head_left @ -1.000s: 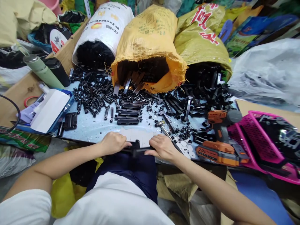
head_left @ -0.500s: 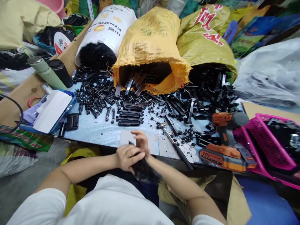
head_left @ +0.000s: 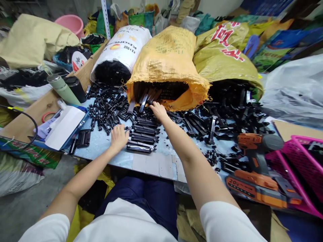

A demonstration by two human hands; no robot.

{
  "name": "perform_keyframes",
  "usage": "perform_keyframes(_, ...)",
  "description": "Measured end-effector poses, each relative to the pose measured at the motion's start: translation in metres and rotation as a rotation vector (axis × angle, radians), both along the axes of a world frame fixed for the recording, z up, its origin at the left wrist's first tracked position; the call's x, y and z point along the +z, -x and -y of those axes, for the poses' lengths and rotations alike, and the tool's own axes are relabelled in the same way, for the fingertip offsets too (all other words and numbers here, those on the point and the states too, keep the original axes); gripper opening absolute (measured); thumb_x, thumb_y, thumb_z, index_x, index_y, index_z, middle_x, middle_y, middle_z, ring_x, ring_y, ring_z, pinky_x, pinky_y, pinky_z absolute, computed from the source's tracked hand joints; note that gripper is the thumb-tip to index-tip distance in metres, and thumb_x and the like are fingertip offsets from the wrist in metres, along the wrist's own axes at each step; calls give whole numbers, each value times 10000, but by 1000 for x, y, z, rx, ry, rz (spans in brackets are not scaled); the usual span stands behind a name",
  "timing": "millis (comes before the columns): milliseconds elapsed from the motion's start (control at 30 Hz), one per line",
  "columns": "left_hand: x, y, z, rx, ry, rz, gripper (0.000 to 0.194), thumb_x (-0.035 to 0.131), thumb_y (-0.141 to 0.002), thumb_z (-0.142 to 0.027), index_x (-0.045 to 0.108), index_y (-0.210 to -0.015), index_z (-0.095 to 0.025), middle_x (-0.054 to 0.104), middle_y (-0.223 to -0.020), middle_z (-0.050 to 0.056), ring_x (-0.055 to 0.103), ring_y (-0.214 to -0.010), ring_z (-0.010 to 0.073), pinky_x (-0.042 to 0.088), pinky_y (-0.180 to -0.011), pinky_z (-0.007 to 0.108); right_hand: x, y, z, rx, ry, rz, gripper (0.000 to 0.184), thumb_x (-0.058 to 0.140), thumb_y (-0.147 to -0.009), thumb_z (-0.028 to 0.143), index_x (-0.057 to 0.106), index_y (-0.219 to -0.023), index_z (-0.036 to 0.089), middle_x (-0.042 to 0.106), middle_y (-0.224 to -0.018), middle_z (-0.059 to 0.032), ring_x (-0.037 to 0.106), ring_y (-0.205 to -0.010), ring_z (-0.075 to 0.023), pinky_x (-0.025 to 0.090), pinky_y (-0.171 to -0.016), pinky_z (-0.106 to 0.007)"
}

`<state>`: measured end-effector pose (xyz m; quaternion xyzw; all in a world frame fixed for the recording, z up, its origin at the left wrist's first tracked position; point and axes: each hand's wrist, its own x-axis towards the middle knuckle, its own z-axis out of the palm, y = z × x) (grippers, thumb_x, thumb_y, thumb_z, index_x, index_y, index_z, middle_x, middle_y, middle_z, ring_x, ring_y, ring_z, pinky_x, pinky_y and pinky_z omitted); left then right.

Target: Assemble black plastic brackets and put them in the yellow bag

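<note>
My left hand [head_left: 118, 137] is over the blue tabletop with its fingers curled down onto a small black slotted part [head_left: 128, 128], which sticks out beside the fingertips. To the right of it lies a stacked row of long black bars [head_left: 142, 138]; the nearest one looks glossy. My right hand [head_left: 159, 111] reaches past the row to the mouth of the orange sack [head_left: 171, 64]. Its fingers are bent around something dark that I cannot make out. Flat metal strips [head_left: 143, 102] poke out of the sack right by those fingertips.
Small black parts [head_left: 107, 109] are heaped on the left, bigger black pieces [head_left: 234, 114] on the right. A cordless drill [head_left: 254, 171] and a pink basket [head_left: 292, 178] stand at the right. At the left are a green bottle [head_left: 62, 88] and a white sheet [head_left: 66, 127].
Both hands have left my lap, where they held a black item now out of sight. The left moved to the small parts, the right to the orange sack. The hammer is now hidden.
</note>
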<state>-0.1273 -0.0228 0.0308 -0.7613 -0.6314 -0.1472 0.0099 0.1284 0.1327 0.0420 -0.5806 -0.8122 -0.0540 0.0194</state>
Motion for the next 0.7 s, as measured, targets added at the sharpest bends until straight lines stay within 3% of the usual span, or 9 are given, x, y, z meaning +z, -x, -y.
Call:
perform_keyframes(33, 1, 10, -8, 114, 43, -23, 346, 460, -870, -309, 533, -1131, -93, 548, -1126, 198, 476, -1057, 317, 392, -821, 413, 2, 0, -1, 37, -3, -4, 307, 341, -905, 118, 563, -1116, 137, 484, -1229, -170, 420, -1081, -265, 355, -827, -379)
perform_keyframes(100, 1, 29, -19, 180, 131, -81, 264, 472, -833, -232, 579, -1031, -94, 556, -1071, 196, 478, -1034, 329, 402, -793, 414, 7, -4, 0, 110, -39, -70, 272, 398, -894, 140, 559, -1113, 129, 471, -1284, -162, 412, -1131, -265, 340, -890, -398)
perform_keyframes(200, -2, 45, -22, 106, 130, -70, 190, 484, -815, -222, 610, -922, -128, 566, -1044, 166, 473, -1041, 321, 399, -827, 430, 21, -16, 12, 96, -113, -383, 340, 511, -867, 253, 507, -1179, 118, 536, -1229, -152, 469, -1113, -253, 343, -946, -407)
perform_keyframes(300, 0, 49, -12, 63, -12, 128, 158, 525, -802, -254, 593, -901, -152, 575, -1064, 130, 474, -1071, 285, 394, -893, 418, 36, -26, 42, -27, -91, -852, 447, 506, -862, 418, 474, -1201, 129, 615, -1092, -123, 568, -973, -222, 446, -844, -369)
perform_keyframes(433, 13, 45, 12, -63, -171, 459, 149, 530, -828, -277, 525, -929, -168, 588, -1078, 105, 525, -1073, 218, 410, -933, 370, 43, -25, 112, -100, 159, -1275, 482, 494, -834, 539, 541, -1113, 149, 671, -922, -83, 614, -842, -189, 502, -668, -302)
perform_keyframes(533, 24, 36, 38, -197, -230, 615, 226, 586, -813, -366, 476, -879, -180, 599, -1079, 100, 564, -1048, 208, 447, -884, 344, 35, -25, 178, -80, 251, -1428, 472, 618, -770, 496, 557, -1113, 179, 671, -910, -57, 625, -846, -169, 516, -712, -296)
perform_keyframes(633, 27, 21, 67, -303, -227, 664, 222, 580, -823, -359, 435, -816, -190, 620, -963, 68, 608, -908, 176, 474, -788, 296, 24, -39, 242, -28, 251, -1444, 473, 746, -669, 396, 576, -1063, 198, 650, -954, -48, 628, -866, -158, 519, -792, -313)
perform_keyframes(700, 23, 7, 84, -390, -99, 603, 190, 540, -847, -349, 437, -826, -191, 601, -828, 32, 600, -756, 154, 471, -689, 270, 19, -56, 275, -10, 244, -1348, 471, 778, -635, 344, 591, -1040, 192, 635, -979, -59, 622, -877, -162, 517, -818, -324)
